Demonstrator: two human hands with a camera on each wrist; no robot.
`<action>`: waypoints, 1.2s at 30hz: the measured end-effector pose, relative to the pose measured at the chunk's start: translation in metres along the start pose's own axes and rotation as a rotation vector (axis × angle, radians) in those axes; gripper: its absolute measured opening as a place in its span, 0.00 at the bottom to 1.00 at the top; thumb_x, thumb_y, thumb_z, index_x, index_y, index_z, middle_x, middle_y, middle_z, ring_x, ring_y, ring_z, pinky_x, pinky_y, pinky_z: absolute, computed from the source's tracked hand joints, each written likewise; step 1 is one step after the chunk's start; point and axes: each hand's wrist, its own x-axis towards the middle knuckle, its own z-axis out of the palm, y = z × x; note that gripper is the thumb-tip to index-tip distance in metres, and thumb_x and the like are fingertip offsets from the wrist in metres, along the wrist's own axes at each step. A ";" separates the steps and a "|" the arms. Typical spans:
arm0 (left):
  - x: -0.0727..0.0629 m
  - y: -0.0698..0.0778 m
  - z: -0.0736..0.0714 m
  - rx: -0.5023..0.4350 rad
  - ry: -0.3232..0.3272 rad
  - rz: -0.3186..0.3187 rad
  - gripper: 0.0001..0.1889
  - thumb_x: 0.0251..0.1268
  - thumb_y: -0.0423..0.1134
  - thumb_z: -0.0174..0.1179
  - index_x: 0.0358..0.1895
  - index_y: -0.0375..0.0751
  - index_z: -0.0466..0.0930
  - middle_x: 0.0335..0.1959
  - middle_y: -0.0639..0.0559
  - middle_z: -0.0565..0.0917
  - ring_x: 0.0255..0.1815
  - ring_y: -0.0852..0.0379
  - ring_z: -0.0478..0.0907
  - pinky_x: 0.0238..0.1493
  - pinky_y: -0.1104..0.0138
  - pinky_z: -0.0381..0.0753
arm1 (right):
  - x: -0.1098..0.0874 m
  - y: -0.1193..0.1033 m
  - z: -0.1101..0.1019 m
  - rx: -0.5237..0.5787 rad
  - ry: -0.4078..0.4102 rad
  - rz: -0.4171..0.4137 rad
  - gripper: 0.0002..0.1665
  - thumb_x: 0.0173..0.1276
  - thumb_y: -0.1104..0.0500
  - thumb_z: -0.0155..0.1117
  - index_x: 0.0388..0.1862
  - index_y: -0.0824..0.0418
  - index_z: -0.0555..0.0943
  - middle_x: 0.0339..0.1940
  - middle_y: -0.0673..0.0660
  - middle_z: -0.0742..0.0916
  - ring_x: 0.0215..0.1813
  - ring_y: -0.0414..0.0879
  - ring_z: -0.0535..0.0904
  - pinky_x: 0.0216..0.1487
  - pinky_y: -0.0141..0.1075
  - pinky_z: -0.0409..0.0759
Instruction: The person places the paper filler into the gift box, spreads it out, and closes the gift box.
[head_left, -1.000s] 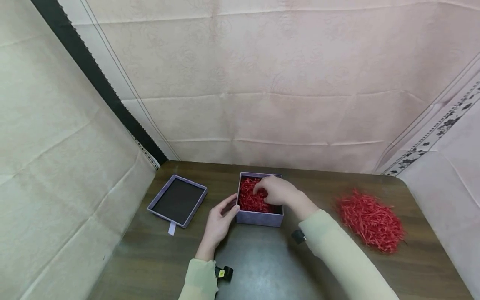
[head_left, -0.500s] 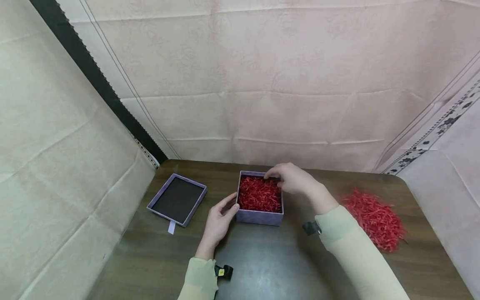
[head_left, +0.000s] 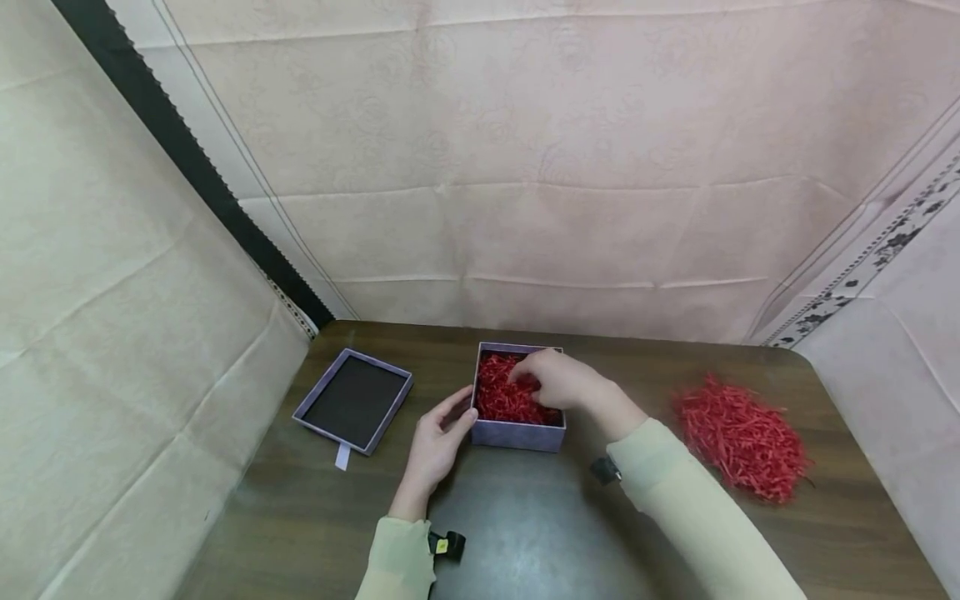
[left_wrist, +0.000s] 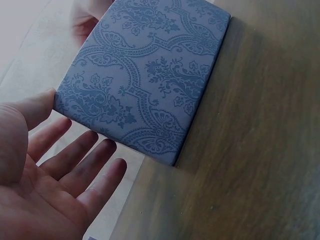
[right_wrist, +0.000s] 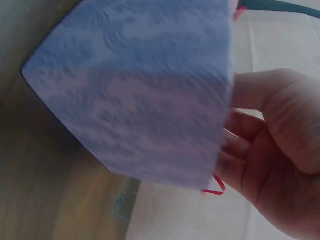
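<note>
A lavender open-topped gift box [head_left: 517, 436] with an embossed floral pattern stands near the far side of the table. Red shredded paper [head_left: 498, 396] lies inside it. My left hand [head_left: 438, 437] rests at its left side; the left wrist view has the thumb at a corner and the fingers [left_wrist: 87, 155] stretched out along the bottom of the wall. Reaching over the right wall, my right hand [head_left: 555, 379] bends its fingers down onto the shredded paper, thumb and forefinger apart. The box wall [right_wrist: 145, 90] hides those fingertips in the right wrist view.
To the left, the upturned lid [head_left: 360, 400] shows its black inside, with a pale ribbon tab [head_left: 343, 457] sticking out at the front. A loose pile of red shredded paper [head_left: 742, 437] lies at the right of the table [head_left: 517, 533]. Pale cloth hangs around the table.
My right hand lifted to the box's back right corner half a second ago and is now back down on the paper in the middle. My left hand and the box stay in place.
</note>
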 end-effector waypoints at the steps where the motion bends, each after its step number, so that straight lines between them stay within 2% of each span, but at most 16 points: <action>1: 0.000 0.000 0.000 -0.002 -0.002 -0.003 0.23 0.79 0.38 0.66 0.73 0.40 0.80 0.68 0.42 0.83 0.70 0.44 0.79 0.68 0.59 0.79 | 0.002 -0.001 0.003 -0.006 -0.009 0.011 0.25 0.65 0.74 0.69 0.57 0.55 0.90 0.57 0.55 0.90 0.60 0.51 0.84 0.62 0.49 0.84; 8: -0.001 0.000 0.001 -0.007 0.002 0.011 0.23 0.79 0.38 0.66 0.72 0.39 0.80 0.68 0.41 0.83 0.69 0.43 0.79 0.66 0.61 0.80 | 0.015 0.000 0.024 -0.088 0.002 0.130 0.22 0.66 0.71 0.72 0.56 0.52 0.91 0.55 0.54 0.90 0.58 0.51 0.86 0.60 0.49 0.85; 12: -0.001 -0.001 0.001 -0.015 -0.003 0.019 0.23 0.79 0.37 0.65 0.72 0.36 0.79 0.68 0.39 0.83 0.69 0.42 0.79 0.66 0.63 0.80 | 0.018 0.001 0.029 -0.119 0.002 0.138 0.22 0.66 0.70 0.73 0.55 0.52 0.91 0.54 0.54 0.91 0.56 0.51 0.87 0.59 0.49 0.85; 16: -0.001 0.000 0.001 -0.029 -0.006 0.003 0.23 0.79 0.37 0.66 0.72 0.38 0.80 0.67 0.40 0.83 0.70 0.43 0.79 0.66 0.64 0.79 | 0.014 0.002 0.025 -0.098 0.018 0.131 0.23 0.67 0.70 0.72 0.57 0.52 0.91 0.56 0.53 0.90 0.60 0.50 0.85 0.62 0.49 0.84; 21: -0.001 0.001 0.001 -0.021 -0.001 -0.003 0.23 0.79 0.37 0.65 0.72 0.38 0.80 0.67 0.40 0.83 0.69 0.44 0.79 0.66 0.63 0.79 | 0.002 0.004 0.014 -0.033 0.086 0.070 0.24 0.67 0.70 0.72 0.60 0.53 0.89 0.61 0.56 0.88 0.64 0.53 0.83 0.64 0.52 0.83; 27: 0.000 0.001 0.002 -0.021 0.003 0.000 0.23 0.78 0.37 0.66 0.72 0.37 0.80 0.67 0.39 0.83 0.70 0.43 0.79 0.66 0.64 0.79 | -0.019 0.018 0.006 0.074 0.213 0.007 0.23 0.69 0.67 0.75 0.62 0.54 0.89 0.66 0.58 0.86 0.66 0.56 0.82 0.65 0.54 0.82; 32: 0.000 0.000 0.001 -0.024 0.004 0.008 0.23 0.78 0.36 0.66 0.72 0.37 0.80 0.67 0.38 0.83 0.70 0.42 0.79 0.67 0.63 0.79 | -0.037 0.033 0.003 0.132 0.329 -0.004 0.24 0.68 0.68 0.77 0.62 0.55 0.88 0.65 0.57 0.86 0.58 0.56 0.85 0.58 0.53 0.84; 34: 0.000 -0.001 0.001 -0.022 0.002 0.013 0.23 0.78 0.37 0.66 0.72 0.36 0.79 0.67 0.38 0.83 0.70 0.42 0.78 0.67 0.62 0.79 | -0.045 0.038 0.002 0.152 0.361 0.004 0.25 0.67 0.68 0.77 0.62 0.55 0.88 0.64 0.56 0.87 0.59 0.56 0.85 0.59 0.54 0.84; 36: 0.000 -0.001 0.001 -0.016 0.002 0.010 0.23 0.79 0.37 0.66 0.72 0.37 0.79 0.67 0.38 0.83 0.70 0.42 0.79 0.67 0.63 0.79 | -0.052 0.044 0.002 0.166 0.383 0.015 0.25 0.67 0.68 0.77 0.62 0.56 0.88 0.63 0.56 0.87 0.65 0.56 0.83 0.65 0.56 0.81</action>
